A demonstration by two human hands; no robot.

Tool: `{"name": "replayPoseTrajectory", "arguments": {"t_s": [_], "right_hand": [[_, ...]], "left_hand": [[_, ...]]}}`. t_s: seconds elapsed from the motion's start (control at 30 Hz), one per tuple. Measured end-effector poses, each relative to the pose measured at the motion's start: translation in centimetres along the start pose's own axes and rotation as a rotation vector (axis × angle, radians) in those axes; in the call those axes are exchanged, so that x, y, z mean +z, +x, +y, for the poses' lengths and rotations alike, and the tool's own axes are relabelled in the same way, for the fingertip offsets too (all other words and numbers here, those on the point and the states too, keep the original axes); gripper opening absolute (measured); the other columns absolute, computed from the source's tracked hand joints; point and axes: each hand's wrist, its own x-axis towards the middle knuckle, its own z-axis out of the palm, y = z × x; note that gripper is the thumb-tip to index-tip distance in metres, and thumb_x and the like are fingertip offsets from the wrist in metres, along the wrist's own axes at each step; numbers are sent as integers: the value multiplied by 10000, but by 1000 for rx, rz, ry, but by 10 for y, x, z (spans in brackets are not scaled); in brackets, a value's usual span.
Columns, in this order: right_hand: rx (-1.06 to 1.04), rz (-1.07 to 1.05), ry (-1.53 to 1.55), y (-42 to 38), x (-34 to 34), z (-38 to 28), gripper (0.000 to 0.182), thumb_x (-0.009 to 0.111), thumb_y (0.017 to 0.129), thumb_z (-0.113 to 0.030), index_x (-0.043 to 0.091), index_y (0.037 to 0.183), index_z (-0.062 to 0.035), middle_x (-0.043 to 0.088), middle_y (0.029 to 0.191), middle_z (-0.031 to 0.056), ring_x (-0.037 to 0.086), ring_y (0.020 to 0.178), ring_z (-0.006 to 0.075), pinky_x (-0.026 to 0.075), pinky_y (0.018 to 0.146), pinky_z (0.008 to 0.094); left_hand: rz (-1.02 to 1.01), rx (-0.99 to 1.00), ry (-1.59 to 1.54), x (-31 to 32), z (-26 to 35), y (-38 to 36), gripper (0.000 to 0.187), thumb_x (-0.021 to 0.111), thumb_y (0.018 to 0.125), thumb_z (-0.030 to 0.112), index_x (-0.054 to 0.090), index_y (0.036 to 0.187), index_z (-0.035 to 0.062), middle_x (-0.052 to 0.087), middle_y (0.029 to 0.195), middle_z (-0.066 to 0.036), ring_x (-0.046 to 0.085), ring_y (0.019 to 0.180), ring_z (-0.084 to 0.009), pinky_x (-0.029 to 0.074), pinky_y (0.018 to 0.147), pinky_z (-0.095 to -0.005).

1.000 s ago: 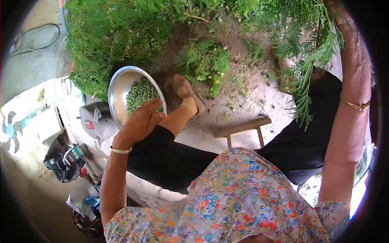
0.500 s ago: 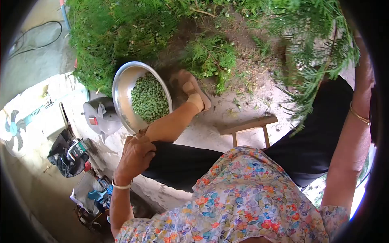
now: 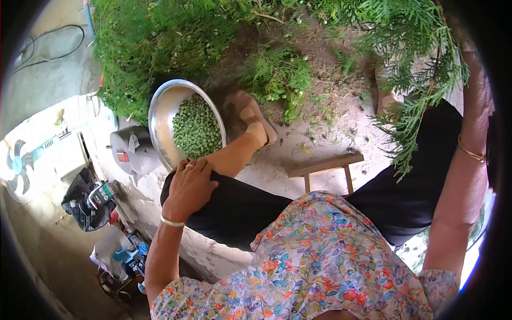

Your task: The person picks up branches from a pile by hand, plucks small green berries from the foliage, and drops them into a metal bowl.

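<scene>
My left hand [image 3: 190, 188] rests on my black-trousered knee [image 3: 234, 194], palm down with the fingers laid over it. Just beyond it, a metal bowl [image 3: 161, 124] leans at a tilt and holds a heap of small green cones or berries [image 3: 197, 128]. At the upper right, my right hand [image 3: 463, 37] grips a leafy evergreen branch [image 3: 413, 101]; its fingers are partly lost in the dark edge of the view. Flat, scaly sprays hang from the branch over my other leg.
A large pile of cut evergreen [image 3: 160, 48] lies beyond the bowl, with a smaller sprig [image 3: 280, 74] nearby. A wooden frame [image 3: 325, 165] sits between my legs. At left are a grey stool-like object [image 3: 133, 152], a fan [image 3: 18, 168] and a black bag [image 3: 88, 205].
My left hand has shifted slightly up and right on my knee, and black trouser cloth now shows beyond it. The branch in my right hand has swung, its foliage drawn upward and right.
</scene>
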Motion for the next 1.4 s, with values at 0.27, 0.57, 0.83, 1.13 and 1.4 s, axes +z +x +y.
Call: {"name": "replayPoseTrajectory", "arguments": {"t_s": [0.27,0.57,0.83,1.13,1.4], "right_hand": [[-5,76,-35,9,-27,4,265,455,938,-177,576,722,-83,543,539,-2,438,401,84,397,400,245],[-25,128,-50,71,-156,43,256,457,937,-170,578,728,-84,541,541,-8,438,409,82,402,416,245],[-64,232,27,86,-161,43,234,470,940,-161,596,768,-65,544,548,-15,422,417,82,390,412,247],[170,127,434,104,-176,50,197,515,911,-194,534,789,-41,509,578,25,386,440,129,319,395,279],[120,167,556,102,-178,57,157,456,942,-146,484,974,5,584,796,76,523,620,180,470,555,273]], "left_hand": [[-388,-40,20,-9,10,16,270,714,690,208,617,854,17,606,852,-176,612,804,-370,477,709,-461],[-24,31,15,10,7,29,271,698,701,204,622,861,-1,600,816,-187,593,793,-367,464,732,-457],[-415,-77,76,-29,26,33,239,645,730,269,674,699,33,644,730,-177,634,729,-352,479,698,-442],[99,174,263,-22,23,36,245,698,702,280,636,769,52,649,712,-147,643,701,-331,480,641,-431],[134,205,-584,-61,52,85,168,599,822,166,634,905,24,661,845,-105,645,701,-232,518,624,-334]]}}
